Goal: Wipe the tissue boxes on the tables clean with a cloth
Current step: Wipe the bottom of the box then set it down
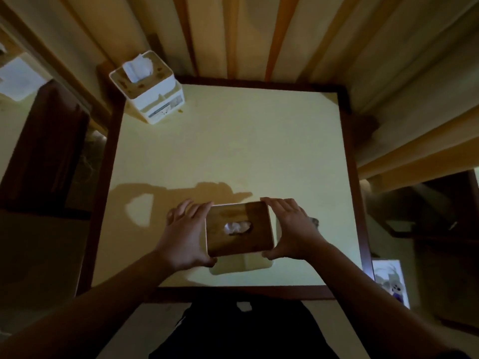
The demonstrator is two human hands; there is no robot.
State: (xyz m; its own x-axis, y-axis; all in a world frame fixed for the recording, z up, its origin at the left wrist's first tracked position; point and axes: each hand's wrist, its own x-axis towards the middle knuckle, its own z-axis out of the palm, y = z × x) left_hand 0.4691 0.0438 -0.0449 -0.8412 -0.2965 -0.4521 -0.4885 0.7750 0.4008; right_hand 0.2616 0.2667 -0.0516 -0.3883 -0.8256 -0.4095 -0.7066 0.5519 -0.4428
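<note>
**Two hands hold the near tissue box by its sides**

The square table (233, 151) has a pale top and a dark wooden rim, and its middle is free surface (the widest open room lies between the two boxes). A dark chair back (46, 151) stands beside the left edge. The white tissue box (150, 92) stands on the far left corner, close to the rim, with a tissue standing out of its top. The wooden-lidded tissue box (239, 229) is near the front edge; crumpled tissue shows in its oval opening. The left hand (185, 234) and the right hand (293, 229) grasp its two sides, fingers curled over the far corners. A small grey thing behind the right hand is unclear.
</note>
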